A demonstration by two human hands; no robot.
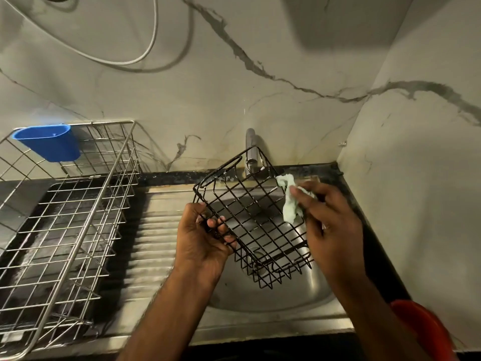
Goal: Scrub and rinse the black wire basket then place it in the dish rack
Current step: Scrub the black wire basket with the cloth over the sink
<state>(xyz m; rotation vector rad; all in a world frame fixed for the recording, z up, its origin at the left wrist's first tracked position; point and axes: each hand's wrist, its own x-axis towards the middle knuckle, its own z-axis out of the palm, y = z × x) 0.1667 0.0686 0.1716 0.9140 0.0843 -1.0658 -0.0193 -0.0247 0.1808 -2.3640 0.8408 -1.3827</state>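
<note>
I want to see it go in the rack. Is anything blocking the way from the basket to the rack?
Nothing visible does. The black wire basket is held over the sink; only the bare ribbed drainboard lies between it and the dish rack.

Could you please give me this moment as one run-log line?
phase: scrubbing | left hand: grips black wire basket over sink | right hand: presses green cloth on basket | dish rack: waiting

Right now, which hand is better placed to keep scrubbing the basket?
The right hand: it already pinches the pale green cloth against the black wire basket. The left hand grips the basket's near corner.
</note>
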